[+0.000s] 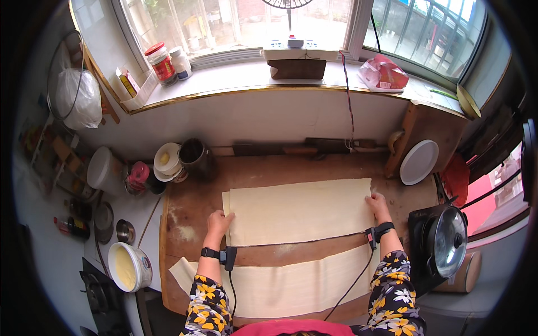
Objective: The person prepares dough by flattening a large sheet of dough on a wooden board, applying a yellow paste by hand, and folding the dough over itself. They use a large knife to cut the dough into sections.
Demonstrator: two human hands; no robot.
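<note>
A folded, pale rectangular dough sheet [298, 214] lies on the wooden board [273, 167]. My left hand [218, 224] pinches its left edge, where a second layer shows beneath the top one. At the upper part of the opposite edge, my right hand [377, 206] has its thumb and fingers closed on the sheet. Nearer to me, a second long dough sheet [294, 283] spreads across the board under my forearms, its left end angled out. Wrist straps with small cabled devices sit on both arms.
A lidded pan [450, 241] on a cooker borders the board's right side. To the left stands a white tub of pale yellow contents [126, 266]. A dark pot [194, 155] and a rolling pin [273, 150] are at the back, below a windowsill [235, 84].
</note>
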